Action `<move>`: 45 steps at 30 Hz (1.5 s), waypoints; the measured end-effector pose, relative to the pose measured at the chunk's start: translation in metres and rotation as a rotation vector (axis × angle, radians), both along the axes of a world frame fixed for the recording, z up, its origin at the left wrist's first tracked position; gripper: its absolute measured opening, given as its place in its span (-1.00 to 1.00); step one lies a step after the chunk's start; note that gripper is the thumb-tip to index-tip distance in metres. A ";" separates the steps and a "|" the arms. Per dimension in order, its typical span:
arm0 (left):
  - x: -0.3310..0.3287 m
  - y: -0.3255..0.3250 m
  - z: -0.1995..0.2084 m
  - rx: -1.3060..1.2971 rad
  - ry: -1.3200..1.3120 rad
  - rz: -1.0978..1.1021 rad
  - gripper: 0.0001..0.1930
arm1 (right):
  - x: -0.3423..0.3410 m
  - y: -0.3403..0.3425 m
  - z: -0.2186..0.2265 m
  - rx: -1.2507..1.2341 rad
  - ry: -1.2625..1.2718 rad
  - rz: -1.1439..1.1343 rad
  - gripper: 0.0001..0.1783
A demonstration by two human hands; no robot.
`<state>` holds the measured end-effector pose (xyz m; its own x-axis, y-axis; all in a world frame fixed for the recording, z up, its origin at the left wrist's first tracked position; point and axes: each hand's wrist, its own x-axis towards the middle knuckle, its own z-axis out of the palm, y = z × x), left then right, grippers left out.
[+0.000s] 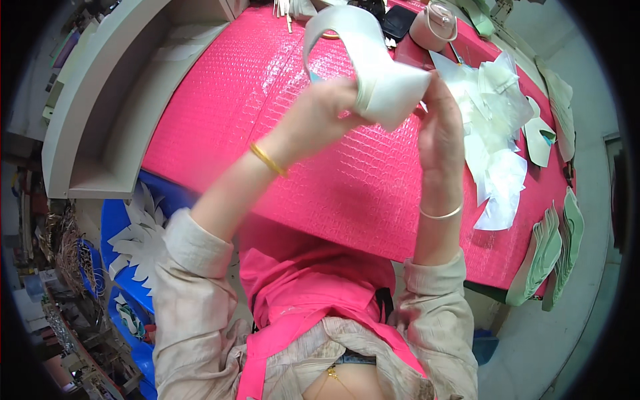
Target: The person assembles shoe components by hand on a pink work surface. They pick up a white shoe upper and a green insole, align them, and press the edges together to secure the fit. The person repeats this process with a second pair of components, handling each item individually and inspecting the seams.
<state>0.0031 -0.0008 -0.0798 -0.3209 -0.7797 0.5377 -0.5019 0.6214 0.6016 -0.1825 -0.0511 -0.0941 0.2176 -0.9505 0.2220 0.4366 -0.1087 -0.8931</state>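
Both hands are raised over the pink-covered table, holding a white curved piece of sheet material. Its upper part bends round in a broad loop, and thin layered edges show on its left side. My left hand, with a yellow bangle at the wrist, is closed on the lower left edge. At the right corner, my right hand pinches the piece between thumb and fingers. Part of the right fingertips is hidden, and the left fingers are slightly blurred.
White sheet pieces lie heaped on the right. A light lidded pot stands at the back. Pale green curved pieces hang at the table's right edge. A grey shelf unit borders the left; blue containers with white cutouts sit below.
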 end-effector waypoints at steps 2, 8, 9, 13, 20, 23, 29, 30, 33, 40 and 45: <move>0.008 0.018 -0.033 0.084 0.054 0.038 -0.76 | 0.028 0.038 0.007 -0.035 -0.242 -0.167 -0.81; 0.021 0.040 -0.069 0.312 0.086 -0.011 -0.78 | -0.005 0.076 0.004 -0.309 0.066 0.237 -0.79; 0.024 0.044 -0.072 0.320 0.106 -0.018 -0.79 | -0.001 0.070 0.008 -0.159 -0.025 0.222 -0.83; 0.025 0.056 -0.070 0.330 0.159 -0.078 -0.80 | 0.030 0.017 0.016 -0.138 0.343 -0.031 -0.86; 0.030 0.071 -0.076 0.314 0.263 -0.096 -0.82 | 0.048 0.005 -0.020 -0.021 0.339 0.116 -0.83; 0.029 0.078 -0.073 0.499 0.424 -0.075 -0.77 | 0.054 0.013 -0.029 0.009 0.346 0.138 -0.85; 0.013 0.062 -0.057 0.846 1.028 -0.079 -0.39 | 0.067 0.029 -0.029 -0.234 0.571 0.116 -0.78; 0.013 0.063 -0.054 0.843 1.086 -0.083 -0.41 | 0.068 0.027 -0.030 -0.348 0.632 0.053 -0.74; 0.010 0.071 -0.047 0.856 1.183 -0.093 -0.33 | 0.079 -0.031 -0.053 -0.786 0.768 -0.446 -0.30; 0.000 0.092 -0.062 0.749 0.983 -0.012 -0.18 | 0.052 0.047 -0.044 0.200 0.334 0.175 -0.63; 0.006 0.117 -0.079 0.937 0.635 0.182 -0.63 | 0.049 0.030 -0.045 0.032 0.309 -0.005 -0.77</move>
